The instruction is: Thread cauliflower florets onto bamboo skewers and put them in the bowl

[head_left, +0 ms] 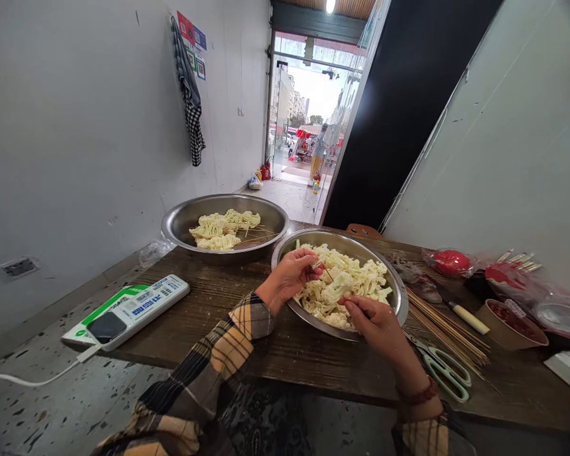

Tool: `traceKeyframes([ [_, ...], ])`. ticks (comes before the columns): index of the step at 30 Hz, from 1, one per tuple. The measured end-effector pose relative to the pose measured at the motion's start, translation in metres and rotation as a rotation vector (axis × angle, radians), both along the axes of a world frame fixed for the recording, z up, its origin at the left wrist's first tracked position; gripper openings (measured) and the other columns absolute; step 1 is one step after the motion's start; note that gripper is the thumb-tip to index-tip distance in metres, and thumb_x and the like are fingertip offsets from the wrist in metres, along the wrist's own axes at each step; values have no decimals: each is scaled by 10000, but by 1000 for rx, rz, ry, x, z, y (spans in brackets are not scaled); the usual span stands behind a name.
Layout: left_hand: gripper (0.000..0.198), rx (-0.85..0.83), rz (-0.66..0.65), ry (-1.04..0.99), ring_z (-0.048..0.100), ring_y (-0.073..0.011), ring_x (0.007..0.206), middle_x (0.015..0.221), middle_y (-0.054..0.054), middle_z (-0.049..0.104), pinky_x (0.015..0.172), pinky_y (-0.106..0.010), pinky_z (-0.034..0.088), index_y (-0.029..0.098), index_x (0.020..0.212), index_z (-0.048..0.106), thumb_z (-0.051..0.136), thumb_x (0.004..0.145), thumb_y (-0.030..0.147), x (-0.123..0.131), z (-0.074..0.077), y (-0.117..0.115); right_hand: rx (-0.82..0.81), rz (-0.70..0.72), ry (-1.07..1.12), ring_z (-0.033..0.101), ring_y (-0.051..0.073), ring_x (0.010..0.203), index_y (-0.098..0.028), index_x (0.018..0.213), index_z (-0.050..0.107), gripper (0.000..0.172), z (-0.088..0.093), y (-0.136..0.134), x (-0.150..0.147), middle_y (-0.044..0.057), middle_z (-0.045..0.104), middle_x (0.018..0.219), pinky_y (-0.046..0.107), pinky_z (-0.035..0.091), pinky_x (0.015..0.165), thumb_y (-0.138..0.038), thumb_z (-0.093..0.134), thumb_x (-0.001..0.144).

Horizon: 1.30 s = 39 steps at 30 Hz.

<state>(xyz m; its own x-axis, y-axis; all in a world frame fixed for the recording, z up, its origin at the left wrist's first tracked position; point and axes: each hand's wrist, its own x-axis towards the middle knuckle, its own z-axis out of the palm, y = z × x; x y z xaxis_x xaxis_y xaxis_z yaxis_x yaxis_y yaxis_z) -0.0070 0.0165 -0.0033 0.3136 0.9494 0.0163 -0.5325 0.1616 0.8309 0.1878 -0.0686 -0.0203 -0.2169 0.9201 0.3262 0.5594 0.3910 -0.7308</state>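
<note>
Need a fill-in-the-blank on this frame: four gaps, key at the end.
1. The left hand and right hand are over the nearer metal bowl, which is heaped with ____.
2. The scissors beside the bundle of skewers have pale ____ handles.
3. The checked cloth hangs on the ____.
4. Around the right wrist is a dark red ____.

Missing words: cauliflower; green; wall; bracelet.
</note>
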Motion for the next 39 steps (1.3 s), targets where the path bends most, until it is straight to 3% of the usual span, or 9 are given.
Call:
traceKeyframes([
  [5,169,-34,7,-5,574,-86,490,593,-25,624,468,-172,456,140,719,527,691,678,124,0,3,-1,-38,3,20,583,185,611,-139,942,729,408,-2,1,0,10,551,532,256,439,526,-442,459,900],
  [12,156,-27,14,-16,569,-84,488,600,-36,631,466,-167,454,140,716,522,672,683,110,0,1,0,-19,21,5,608,194,701,-140,928,730,385,-1,1,1,28,593,614,280,472,635,-412,458,911],
  [27,266,32,-40,28,572,-89,497,617,-32,632,459,-171,439,140,724,507,749,628,195,0,-2,-1,-24,12,2,565,170,609,-138,912,719,398,-1,1,0,11,550,566,251,421,547,-428,446,914],
  [39,255,191,88,64,631,-122,587,639,-24,646,589,-243,509,135,772,518,729,673,238,8,-3,-9,90,-39,-64,604,170,666,-156,873,708,376,-4,4,-1,41,666,722,246,442,605,-399,426,929],
])
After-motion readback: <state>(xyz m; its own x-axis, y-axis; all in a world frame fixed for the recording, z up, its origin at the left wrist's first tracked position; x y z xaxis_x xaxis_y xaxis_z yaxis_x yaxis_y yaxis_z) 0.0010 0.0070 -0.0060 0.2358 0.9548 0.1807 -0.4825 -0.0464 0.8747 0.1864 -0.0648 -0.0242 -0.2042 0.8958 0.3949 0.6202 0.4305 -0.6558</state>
